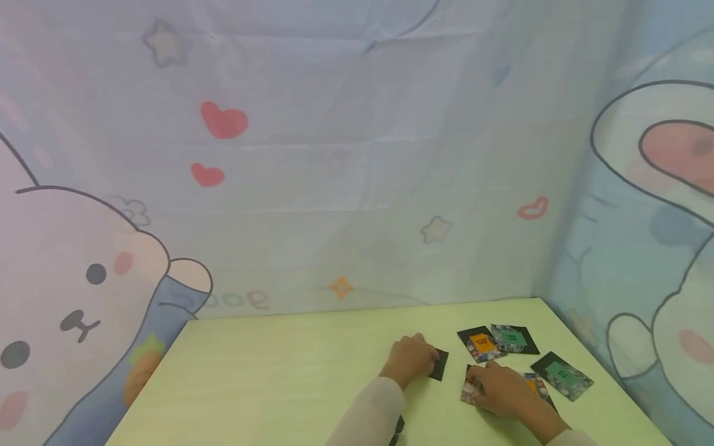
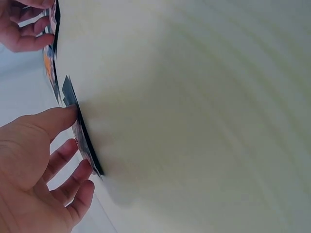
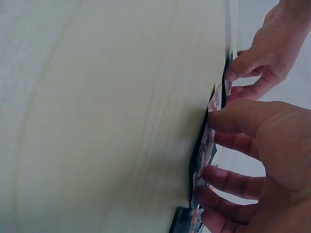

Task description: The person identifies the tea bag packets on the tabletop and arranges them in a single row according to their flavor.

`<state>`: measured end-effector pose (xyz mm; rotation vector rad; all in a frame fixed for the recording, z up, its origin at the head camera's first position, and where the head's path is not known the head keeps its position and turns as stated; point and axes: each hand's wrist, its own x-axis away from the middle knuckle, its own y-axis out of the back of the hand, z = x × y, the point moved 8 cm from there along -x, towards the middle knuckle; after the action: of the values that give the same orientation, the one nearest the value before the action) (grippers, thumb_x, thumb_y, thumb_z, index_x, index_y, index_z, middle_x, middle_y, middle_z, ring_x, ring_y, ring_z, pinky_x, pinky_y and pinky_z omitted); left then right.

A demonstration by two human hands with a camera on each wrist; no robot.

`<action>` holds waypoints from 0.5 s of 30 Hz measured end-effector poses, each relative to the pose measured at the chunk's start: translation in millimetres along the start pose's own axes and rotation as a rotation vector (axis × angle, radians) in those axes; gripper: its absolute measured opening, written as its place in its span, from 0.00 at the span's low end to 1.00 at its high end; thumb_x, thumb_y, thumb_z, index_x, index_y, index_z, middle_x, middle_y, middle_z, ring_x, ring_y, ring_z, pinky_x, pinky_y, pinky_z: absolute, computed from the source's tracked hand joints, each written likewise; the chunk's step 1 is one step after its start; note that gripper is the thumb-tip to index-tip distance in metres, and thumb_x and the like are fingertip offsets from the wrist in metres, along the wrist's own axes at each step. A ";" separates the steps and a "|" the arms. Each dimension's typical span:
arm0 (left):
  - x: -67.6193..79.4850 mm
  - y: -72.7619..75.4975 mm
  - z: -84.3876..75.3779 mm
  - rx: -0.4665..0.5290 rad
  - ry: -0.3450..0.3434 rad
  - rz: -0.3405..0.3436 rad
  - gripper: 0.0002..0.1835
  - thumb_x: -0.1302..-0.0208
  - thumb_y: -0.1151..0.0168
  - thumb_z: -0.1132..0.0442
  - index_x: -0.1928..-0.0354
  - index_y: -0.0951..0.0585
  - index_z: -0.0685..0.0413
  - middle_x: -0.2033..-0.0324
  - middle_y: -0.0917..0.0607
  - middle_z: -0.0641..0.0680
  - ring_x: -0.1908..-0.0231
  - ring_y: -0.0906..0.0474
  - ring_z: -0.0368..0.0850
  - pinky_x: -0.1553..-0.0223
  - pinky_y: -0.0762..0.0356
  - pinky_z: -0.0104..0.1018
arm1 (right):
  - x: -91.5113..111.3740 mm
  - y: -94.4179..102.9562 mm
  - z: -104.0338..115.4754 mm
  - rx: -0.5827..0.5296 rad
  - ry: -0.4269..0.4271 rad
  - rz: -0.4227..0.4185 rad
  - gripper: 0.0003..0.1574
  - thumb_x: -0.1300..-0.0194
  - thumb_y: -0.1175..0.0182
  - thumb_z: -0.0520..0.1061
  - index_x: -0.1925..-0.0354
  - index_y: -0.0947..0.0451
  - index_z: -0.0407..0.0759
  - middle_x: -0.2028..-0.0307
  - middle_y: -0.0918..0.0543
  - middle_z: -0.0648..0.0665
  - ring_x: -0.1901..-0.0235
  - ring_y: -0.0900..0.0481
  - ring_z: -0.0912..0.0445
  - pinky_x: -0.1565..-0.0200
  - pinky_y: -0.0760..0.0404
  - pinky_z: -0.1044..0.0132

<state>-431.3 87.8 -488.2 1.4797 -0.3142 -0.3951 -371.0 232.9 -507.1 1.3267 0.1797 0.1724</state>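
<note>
Working low over the pale table [image 1: 268, 371] with both hands; curling the left hand [image 1: 409, 359] over a dark packet [image 1: 439, 365], clamping thumb and fingertips on it and leaving a dark corner poking out to the right; clamping the right hand [image 1: 502, 390] likewise on a pink-patterned packet [image 1: 468, 394], just to the right and slightly nearer; probably handling thin, bendable wrappers, so best pinching lightly by the edges, spreading the fingertips, and avoiding creases; best holding each packet level, guarding against catching a corner on the table; minding the narrow gap between the two, and best guiding each separately to avoid overlapping; watching the right hand's heel and wrist especially, partly covering the near orange-labelled packet [image 1: 535, 385] and perhaps risking nudging it; giving room also to the far orange-labelled packet [image 1: 481, 342], the far green-labelled packet [image 1: 512, 339] just beside it, and the right green-labelled packet [image 1: 563, 376]; lacking a clear view of contact underneath, so best feeling for the tabletop before loosening either grip.
</note>
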 end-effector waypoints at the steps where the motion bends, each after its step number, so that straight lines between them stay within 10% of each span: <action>1: 0.8 0.4 1.8 0.001 -0.003 -0.005 0.16 0.33 0.37 0.52 0.50 0.13 0.17 0.56 0.15 0.45 0.62 0.19 0.46 0.64 0.18 0.40 | 0.3 0.4 0.2 0.000 -0.003 0.001 0.14 0.44 0.25 0.50 0.62 0.20 0.57 0.70 0.25 0.50 0.72 0.33 0.55 0.69 0.32 0.57; 15: 18.3 2.1 37.3 0.090 0.042 -0.039 0.15 0.34 0.37 0.55 0.51 0.12 0.23 0.61 0.17 0.48 0.66 0.21 0.48 0.65 0.18 0.41 | -1.4 -2.4 -1.7 -0.020 -0.037 0.037 0.15 0.42 0.26 0.54 0.60 0.20 0.58 0.68 0.24 0.48 0.73 0.32 0.53 0.69 0.32 0.56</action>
<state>-431.1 46.4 -484.2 1.5824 -0.2729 -0.3853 -372.7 233.7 -509.8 1.3130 0.1216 0.1804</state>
